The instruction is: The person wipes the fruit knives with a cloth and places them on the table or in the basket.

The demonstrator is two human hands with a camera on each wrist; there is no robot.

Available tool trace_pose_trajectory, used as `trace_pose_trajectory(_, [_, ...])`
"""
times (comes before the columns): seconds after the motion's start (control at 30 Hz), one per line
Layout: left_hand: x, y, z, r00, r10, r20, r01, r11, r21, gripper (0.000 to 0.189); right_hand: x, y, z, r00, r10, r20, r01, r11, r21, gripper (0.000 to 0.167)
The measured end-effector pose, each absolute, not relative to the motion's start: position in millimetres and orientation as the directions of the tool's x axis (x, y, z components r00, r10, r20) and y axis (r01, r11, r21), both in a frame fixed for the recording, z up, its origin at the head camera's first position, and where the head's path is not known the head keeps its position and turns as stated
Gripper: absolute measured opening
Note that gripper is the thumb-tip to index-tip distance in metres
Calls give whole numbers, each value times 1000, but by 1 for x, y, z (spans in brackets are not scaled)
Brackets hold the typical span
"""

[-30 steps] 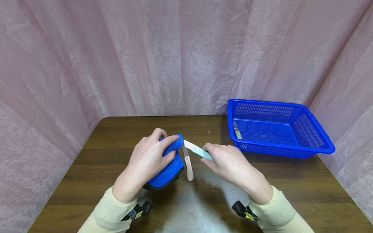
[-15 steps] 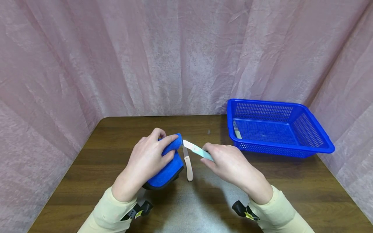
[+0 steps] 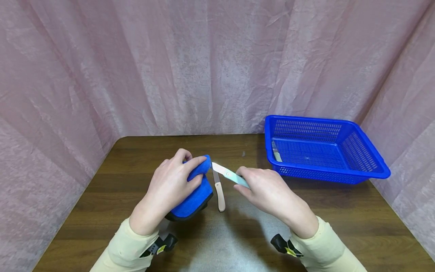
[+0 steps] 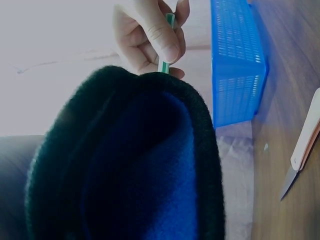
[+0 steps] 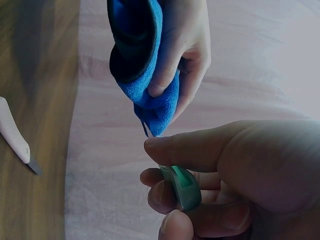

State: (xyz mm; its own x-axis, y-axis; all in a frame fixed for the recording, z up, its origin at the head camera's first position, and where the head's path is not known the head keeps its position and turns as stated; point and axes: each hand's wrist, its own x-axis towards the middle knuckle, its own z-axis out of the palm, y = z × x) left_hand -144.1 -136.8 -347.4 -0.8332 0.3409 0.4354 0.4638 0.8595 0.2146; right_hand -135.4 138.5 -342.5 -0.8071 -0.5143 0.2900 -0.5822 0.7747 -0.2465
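Note:
My left hand point(image 3: 171, 181) pinches a folded blue cloth point(image 3: 195, 198) with a dark edge, thumb and fingers near its far corner. In my right hand point(image 3: 268, 189) is a folding knife point(image 3: 232, 176) with a mint green handle, gripped by that handle, its blade pointing left. The blade's tip meets the cloth's corner; in the right wrist view the cloth point(image 5: 150, 100) wraps the blade end. Between the hands a second folding knife point(image 3: 220, 196) with a cream handle lies opened out on the table, its blade pointing away from me.
A blue plastic basket point(image 3: 326, 170) stands at the back right of the wooden table point(image 3: 136, 155). Inside, along its left wall, lies another knife point(image 3: 276, 155) with a pale handle. Pink curtains point(image 3: 210, 68) hang behind the table.
My left hand and the cloth have shifted slightly left and toward the far side along the blade, baring a little more of it. The right hand has stayed nearly still.

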Motion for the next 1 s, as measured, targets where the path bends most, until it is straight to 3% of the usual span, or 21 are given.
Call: trace_pose_trajectory(1.0, [-146, -143, -346, -833, 324, 448, 454, 863, 220, 46, -134, 140, -341, -799, -514, 312, -590, 772, -239, 14])
